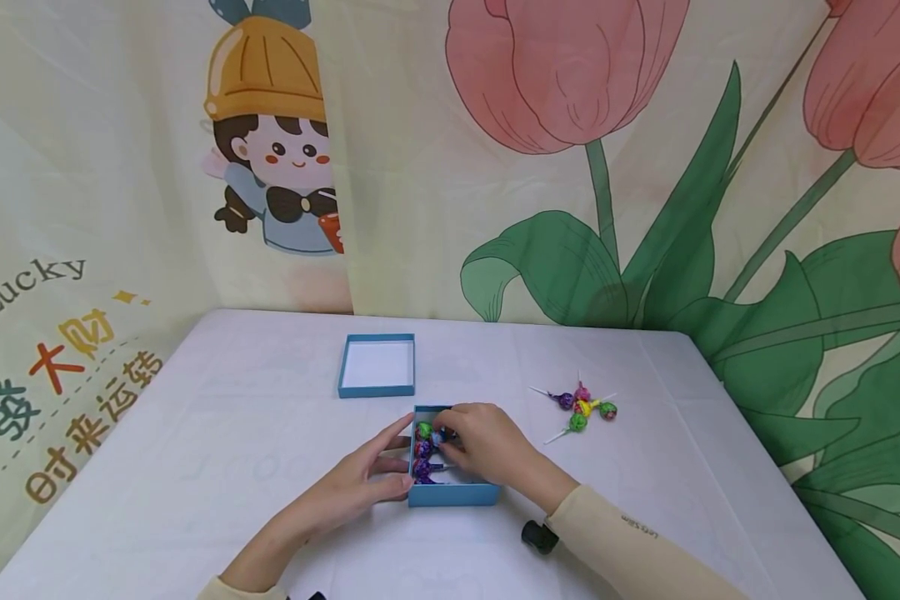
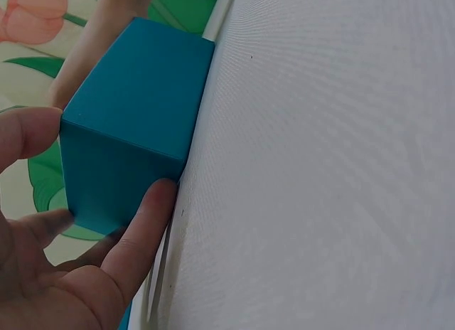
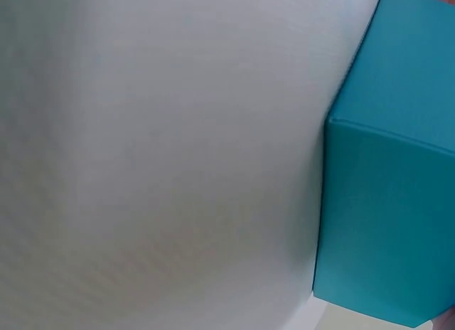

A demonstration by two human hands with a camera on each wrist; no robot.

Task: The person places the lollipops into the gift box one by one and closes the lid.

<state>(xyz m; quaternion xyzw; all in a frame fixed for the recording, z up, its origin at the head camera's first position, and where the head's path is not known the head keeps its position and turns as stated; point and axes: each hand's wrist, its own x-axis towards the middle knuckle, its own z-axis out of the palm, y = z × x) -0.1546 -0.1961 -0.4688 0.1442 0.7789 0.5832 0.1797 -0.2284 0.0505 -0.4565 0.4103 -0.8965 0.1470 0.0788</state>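
Observation:
A blue open-topped box [image 1: 453,496] stands on the white-covered table, with several wrapped lollipops [image 1: 423,471] along its left inner side. My left hand [image 1: 360,477] rests against the box's left side, its fingers extended. In the left wrist view, the thumb [image 2: 32,134] touches the box's upper corner and the fingertips press its side wall. My right hand [image 1: 495,442] reaches over the right wall into the box. Its thumb and fingers pinch a blue-wrapped lollipop [image 1: 437,438], mostly hidden by the fingers. The right wrist view shows mainly the outside of the box [image 3: 391,202].
Behind the box, slightly left, lies a matching blue lid [image 1: 376,391] with its white inside up. Several lollipops [image 1: 578,423] lie in a loose pile to the right. A black object [image 1: 539,537] sits by the right wrist. A printed backdrop [image 1: 405,167] hangs behind the table.

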